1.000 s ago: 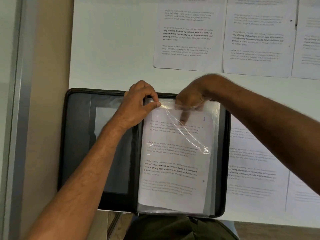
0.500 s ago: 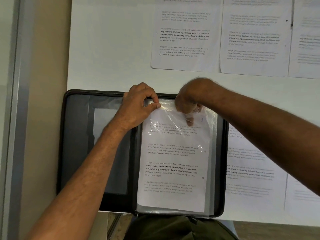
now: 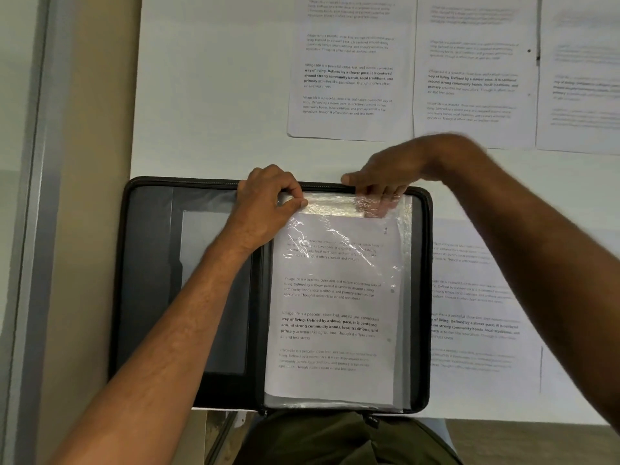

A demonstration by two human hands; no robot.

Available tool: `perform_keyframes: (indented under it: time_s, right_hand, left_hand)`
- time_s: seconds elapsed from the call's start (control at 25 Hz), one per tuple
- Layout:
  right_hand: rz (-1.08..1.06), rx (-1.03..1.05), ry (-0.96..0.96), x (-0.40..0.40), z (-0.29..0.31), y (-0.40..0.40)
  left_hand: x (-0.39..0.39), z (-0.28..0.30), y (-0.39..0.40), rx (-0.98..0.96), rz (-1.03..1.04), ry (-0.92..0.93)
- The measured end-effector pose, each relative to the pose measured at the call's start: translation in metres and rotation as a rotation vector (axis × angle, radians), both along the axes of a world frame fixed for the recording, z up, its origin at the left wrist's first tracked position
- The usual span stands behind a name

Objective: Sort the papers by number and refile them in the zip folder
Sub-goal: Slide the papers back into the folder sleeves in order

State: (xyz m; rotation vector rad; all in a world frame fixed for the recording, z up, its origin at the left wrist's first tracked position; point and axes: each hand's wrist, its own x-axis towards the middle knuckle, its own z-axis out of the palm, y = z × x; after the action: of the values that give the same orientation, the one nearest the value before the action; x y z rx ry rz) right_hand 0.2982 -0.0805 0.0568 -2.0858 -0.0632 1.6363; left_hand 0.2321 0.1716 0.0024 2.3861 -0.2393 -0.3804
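Note:
A black zip folder (image 3: 147, 263) lies open on the white table (image 3: 208, 95). Its right half carries a clear plastic sleeve (image 3: 405, 263) with a printed paper (image 3: 335, 307) inside, the paper's top edge a little below the sleeve's mouth. My left hand (image 3: 265, 209) pinches the sleeve's top left corner between thumb and forefinger. My right hand (image 3: 385, 172) is at the sleeve's top edge, blurred. Its fingertips show through the plastic at the mouth, and its thumb sticks out to the left over the folder's rim.
Three printed sheets lie side by side at the back: one (image 3: 349, 78), a second (image 3: 473, 78) and a third (image 3: 583, 78). More sheets (image 3: 476, 313) lie right of the folder under my right forearm. The table's left edge runs just left of the folder.
My right hand has drawn its finger up off the paper, from inside the sleeve to the sleeve's mouth. The paper now sits lower and straighter in the sleeve. My left hand's pinch has not moved.

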Motion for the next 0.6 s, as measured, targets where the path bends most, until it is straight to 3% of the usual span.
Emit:
perform_keyframes:
  time_s: [0.12,0.2,0.4,0.52,0.6]
  right_hand:
    - [0.091,0.087,-0.179,-0.021,0.008,-0.02]
    - [0.034,0.034,-0.407,-0.041,0.002,-0.026]
    - [-0.615,0.266,-0.9,-0.106,-0.013,-0.028]
    - [-1.016,0.298,-0.806,-0.144,-0.019,-0.02]
    - [-1.117,0.261,-0.695,-0.172,-0.017,-0.013]
  left_hand:
    - [-0.007,-0.003,-0.006,0.058,0.0,-0.077]
    - [-0.016,-0.006,-0.009,0.116,0.012,-0.143]
    - [-0.055,-0.004,-0.01,-0.031,0.088,-0.152]
    - [-0.083,0.002,-0.008,-0.058,0.098,-0.09]
    - [-0.1,0.005,-0.004,-0.061,0.111,-0.041]
